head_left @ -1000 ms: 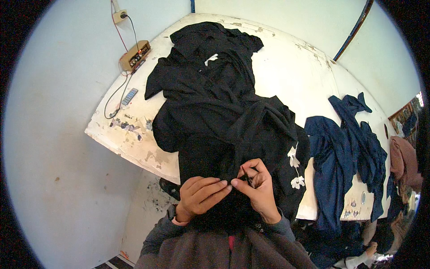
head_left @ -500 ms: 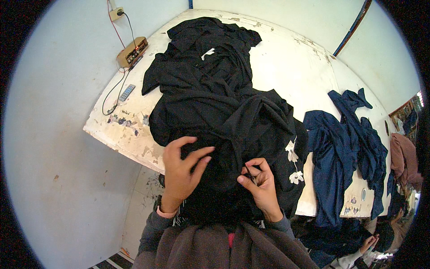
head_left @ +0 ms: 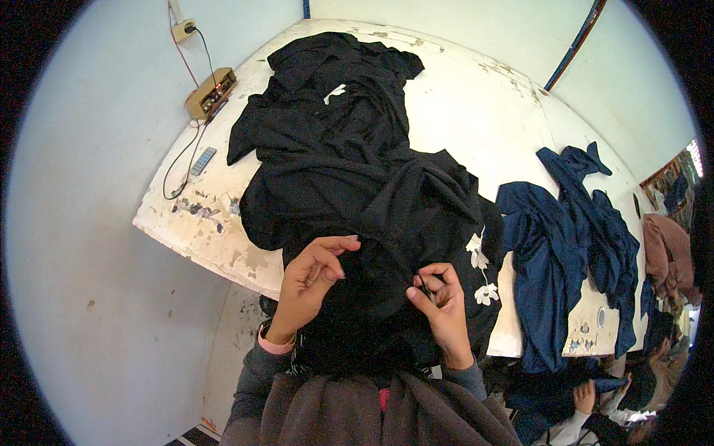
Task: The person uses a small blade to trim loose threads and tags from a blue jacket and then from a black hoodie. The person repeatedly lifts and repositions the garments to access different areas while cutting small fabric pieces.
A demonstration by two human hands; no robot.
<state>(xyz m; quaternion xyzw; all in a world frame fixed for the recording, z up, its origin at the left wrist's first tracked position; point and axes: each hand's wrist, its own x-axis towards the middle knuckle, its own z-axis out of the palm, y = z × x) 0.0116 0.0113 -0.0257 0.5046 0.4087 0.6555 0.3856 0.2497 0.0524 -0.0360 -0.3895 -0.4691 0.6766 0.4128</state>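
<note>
A black garment point(head_left: 349, 178) lies in loose folds along the table, its near end hanging over the edge towards me. White flower patches point(head_left: 477, 253) show on its right side, and another white patch point(head_left: 336, 93) farther up. My left hand point(head_left: 306, 286) is over the near left part of the cloth, index finger stretched forward and the others loosely bent, with nothing visible in it. Low on the right side of the cloth, my right hand point(head_left: 444, 305) is closed around a small thin dark tool point(head_left: 425, 286), mostly hidden by the fingers.
A worn white table point(head_left: 476, 111) stands against the walls. At its left edge are a remote control point(head_left: 203, 161) and a brown wired box point(head_left: 211, 93). Navy garments point(head_left: 547, 260) hang over the right edge. At lower right, another person's hand point(head_left: 584, 398) handles dark cloth.
My left hand's fingers have drawn in, its index finger now pointing right across the cloth. My right hand keeps the small tool. The view has shifted slightly; the other person's hands have moved.
</note>
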